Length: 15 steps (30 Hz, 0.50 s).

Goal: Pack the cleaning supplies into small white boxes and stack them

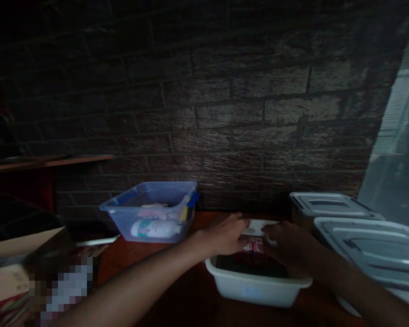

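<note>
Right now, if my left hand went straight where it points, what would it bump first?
Your left hand would probably meet the white surface beside its fingers first, though depth is unclear and they may already touch.

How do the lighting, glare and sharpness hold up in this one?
Head view: dim overall, the brick wall nearly black at upper left; head view: right hand more shadowed than the left hand; head view: pale sheen on the front grey lid; head view: lettering on the red packet too soft to read; head view: coarse pixel blocks at lower left.
</note>
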Each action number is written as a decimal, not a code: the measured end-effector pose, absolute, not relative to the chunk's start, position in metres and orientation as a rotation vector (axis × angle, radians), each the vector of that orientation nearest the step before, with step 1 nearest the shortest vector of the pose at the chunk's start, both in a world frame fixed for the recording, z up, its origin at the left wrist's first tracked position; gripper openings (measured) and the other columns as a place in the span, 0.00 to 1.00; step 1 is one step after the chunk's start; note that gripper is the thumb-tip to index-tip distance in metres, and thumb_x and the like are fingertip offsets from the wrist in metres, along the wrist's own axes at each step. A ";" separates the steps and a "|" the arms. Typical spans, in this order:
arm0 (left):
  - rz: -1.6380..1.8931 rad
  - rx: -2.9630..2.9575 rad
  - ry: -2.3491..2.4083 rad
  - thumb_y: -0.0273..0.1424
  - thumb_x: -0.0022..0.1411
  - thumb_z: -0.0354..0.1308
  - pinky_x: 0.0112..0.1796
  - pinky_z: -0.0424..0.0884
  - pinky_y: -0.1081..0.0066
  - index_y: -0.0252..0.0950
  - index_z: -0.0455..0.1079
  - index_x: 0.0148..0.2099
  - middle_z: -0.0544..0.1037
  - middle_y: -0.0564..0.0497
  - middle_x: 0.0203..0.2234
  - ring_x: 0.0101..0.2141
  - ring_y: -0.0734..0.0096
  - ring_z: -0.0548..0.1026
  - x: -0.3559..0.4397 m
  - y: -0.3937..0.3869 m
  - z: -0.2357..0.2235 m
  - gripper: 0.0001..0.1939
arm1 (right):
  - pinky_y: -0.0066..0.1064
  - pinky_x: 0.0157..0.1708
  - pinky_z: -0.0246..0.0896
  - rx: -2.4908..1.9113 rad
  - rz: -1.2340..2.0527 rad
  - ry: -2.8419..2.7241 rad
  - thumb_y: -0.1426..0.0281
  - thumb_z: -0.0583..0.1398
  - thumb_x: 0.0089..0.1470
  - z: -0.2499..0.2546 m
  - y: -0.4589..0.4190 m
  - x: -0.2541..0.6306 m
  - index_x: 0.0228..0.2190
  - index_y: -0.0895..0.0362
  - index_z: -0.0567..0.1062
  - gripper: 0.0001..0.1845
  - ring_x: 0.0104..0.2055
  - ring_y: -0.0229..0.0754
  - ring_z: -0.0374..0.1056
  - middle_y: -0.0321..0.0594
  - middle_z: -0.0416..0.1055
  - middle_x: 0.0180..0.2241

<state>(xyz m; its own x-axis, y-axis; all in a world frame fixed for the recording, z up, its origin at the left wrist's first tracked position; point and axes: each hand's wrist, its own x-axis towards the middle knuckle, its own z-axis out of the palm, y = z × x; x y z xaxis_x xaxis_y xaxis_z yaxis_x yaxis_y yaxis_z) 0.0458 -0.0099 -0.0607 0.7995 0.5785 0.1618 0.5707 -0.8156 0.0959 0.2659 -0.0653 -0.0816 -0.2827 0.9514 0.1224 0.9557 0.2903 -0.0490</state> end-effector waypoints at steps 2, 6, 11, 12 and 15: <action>0.356 2.947 0.932 0.33 0.67 0.57 0.48 0.74 0.61 0.36 0.73 0.51 0.77 0.42 0.46 0.48 0.54 0.77 0.047 -0.008 -0.057 0.13 | 0.40 0.42 0.70 -1.775 -0.006 -2.363 0.61 0.60 0.60 -0.077 -0.062 0.273 0.46 0.55 0.81 0.17 0.43 0.54 0.78 0.50 0.81 0.41; 0.513 2.925 0.952 0.34 0.70 0.54 0.48 0.73 0.63 0.38 0.75 0.49 0.79 0.44 0.44 0.46 0.58 0.78 0.042 -0.001 -0.052 0.11 | 0.37 0.36 0.69 -1.726 0.088 -2.297 0.59 0.60 0.61 -0.059 -0.059 0.289 0.49 0.50 0.81 0.18 0.37 0.49 0.78 0.44 0.82 0.38; 0.626 2.864 0.996 0.32 0.71 0.51 0.44 0.71 0.67 0.38 0.76 0.44 0.80 0.46 0.40 0.42 0.63 0.78 0.032 0.016 -0.056 0.12 | 0.36 0.39 0.68 -1.677 0.027 -2.401 0.57 0.58 0.63 -0.038 -0.049 0.297 0.47 0.51 0.82 0.19 0.41 0.50 0.77 0.44 0.82 0.41; 0.635 2.857 1.001 0.32 0.71 0.51 0.43 0.71 0.67 0.37 0.76 0.44 0.79 0.46 0.39 0.42 0.62 0.78 0.031 0.020 -0.059 0.12 | 0.36 0.42 0.68 -1.679 -0.002 -2.417 0.57 0.59 0.63 -0.036 -0.045 0.296 0.49 0.54 0.81 0.20 0.45 0.51 0.77 0.47 0.81 0.45; 0.649 2.841 1.004 0.32 0.72 0.50 0.45 0.70 0.64 0.35 0.76 0.45 0.78 0.44 0.40 0.43 0.60 0.78 0.031 0.033 -0.067 0.13 | 0.38 0.50 0.66 -1.673 -0.059 -2.511 0.62 0.57 0.65 -0.036 -0.028 0.293 0.55 0.59 0.77 0.22 0.53 0.53 0.74 0.52 0.78 0.52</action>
<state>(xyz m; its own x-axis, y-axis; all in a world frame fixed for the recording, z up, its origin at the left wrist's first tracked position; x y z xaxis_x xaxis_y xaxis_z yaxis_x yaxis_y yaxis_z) 0.0306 0.0328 -0.0669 0.6995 0.6121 0.3688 0.5872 -0.7865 0.1914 0.2925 -0.0277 -0.0365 -0.3800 0.9166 0.1239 0.9215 0.3868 -0.0358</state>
